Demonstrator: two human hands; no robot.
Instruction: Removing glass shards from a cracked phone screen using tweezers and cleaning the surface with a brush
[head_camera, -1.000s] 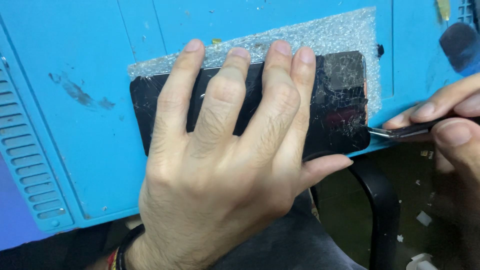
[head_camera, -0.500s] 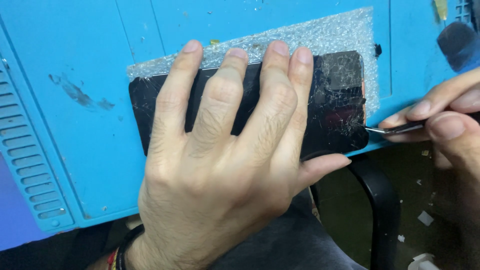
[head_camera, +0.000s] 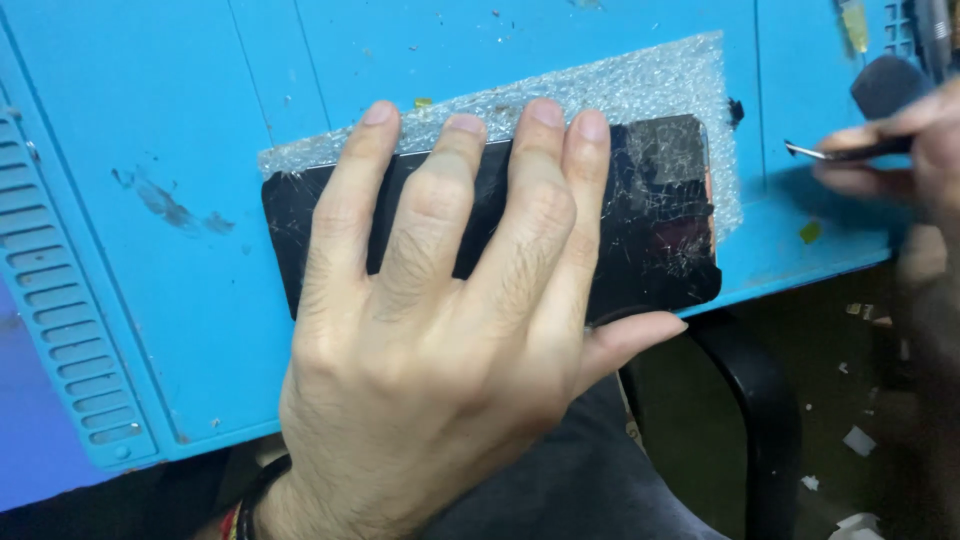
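Observation:
A black phone (head_camera: 660, 215) with a badly cracked screen lies flat on a sheet of bubble wrap (head_camera: 640, 85) on a blue work mat (head_camera: 200, 120). My left hand (head_camera: 450, 340) presses down on it with fingers spread, covering most of the glass; the thumb curls under the phone's near edge. My right hand (head_camera: 905, 170), blurred at the right border, pinches a thin metal pry tool (head_camera: 830, 152). Its tip hangs in the air to the right of the phone, apart from it.
The mat's near edge runs just below the phone, with a ribbed strip (head_camera: 60, 330) along its left side. Below the edge are a black chair arm (head_camera: 760, 400), my dark trousers and a floor with scattered white scraps (head_camera: 860, 440).
My right hand has lifted the pry tool away from the phone's lower right corner, up and to the right. My left hand keeps pressing the phone.

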